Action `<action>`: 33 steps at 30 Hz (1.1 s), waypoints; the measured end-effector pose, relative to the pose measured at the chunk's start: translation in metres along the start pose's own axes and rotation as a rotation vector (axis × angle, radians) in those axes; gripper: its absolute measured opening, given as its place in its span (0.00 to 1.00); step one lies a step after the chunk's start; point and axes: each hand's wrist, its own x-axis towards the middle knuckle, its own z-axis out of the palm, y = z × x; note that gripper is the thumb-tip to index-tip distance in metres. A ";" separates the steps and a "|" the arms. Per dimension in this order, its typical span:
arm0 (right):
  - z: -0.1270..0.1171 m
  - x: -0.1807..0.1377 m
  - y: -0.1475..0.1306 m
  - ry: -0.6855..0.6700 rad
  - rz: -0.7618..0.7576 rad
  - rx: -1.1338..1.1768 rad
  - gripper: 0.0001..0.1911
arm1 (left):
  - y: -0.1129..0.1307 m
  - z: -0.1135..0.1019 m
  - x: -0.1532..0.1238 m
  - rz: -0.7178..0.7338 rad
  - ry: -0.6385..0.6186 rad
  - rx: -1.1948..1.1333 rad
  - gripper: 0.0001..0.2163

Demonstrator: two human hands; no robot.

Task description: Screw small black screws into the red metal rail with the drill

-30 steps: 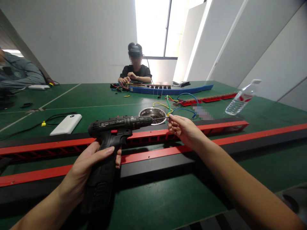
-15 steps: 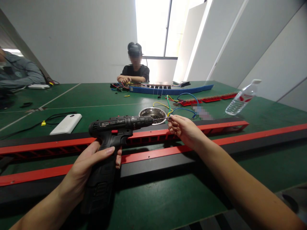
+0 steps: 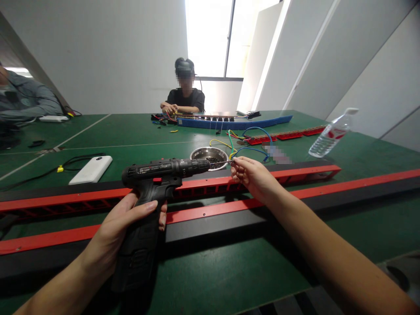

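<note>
My left hand (image 3: 126,225) is wrapped round the grip of a black cordless drill (image 3: 154,183) that points to the right, level above the table. My right hand (image 3: 251,175) pinches its fingertips at the tip of the drill's bit (image 3: 223,162), on something too small to make out. Just behind the bit stands a small steel bowl (image 3: 210,156) holding dark small parts. Under both hands lie long red and black rails (image 3: 203,214) across the green table (image 3: 229,267).
Coloured wires (image 3: 244,142) lie behind the bowl. A white power bank (image 3: 92,169) with a cable is at the left, a plastic water bottle (image 3: 330,135) at the right. A person sits at the far side by a blue rail (image 3: 229,123); another person's sleeve (image 3: 26,103) shows far left.
Almost nothing has moved; my right hand has shifted very slightly at the bit's tip while the drill stays level.
</note>
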 end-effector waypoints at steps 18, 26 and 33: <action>0.002 -0.002 -0.002 0.053 -0.054 -0.029 0.15 | 0.002 0.000 -0.002 -0.028 0.000 0.002 0.11; 0.002 -0.001 -0.001 0.089 -0.133 -0.125 0.16 | 0.001 -0.001 -0.003 -0.030 0.020 0.007 0.12; 0.002 0.000 0.000 0.110 -0.147 -0.150 0.14 | 0.002 0.000 -0.002 -0.034 0.012 0.007 0.12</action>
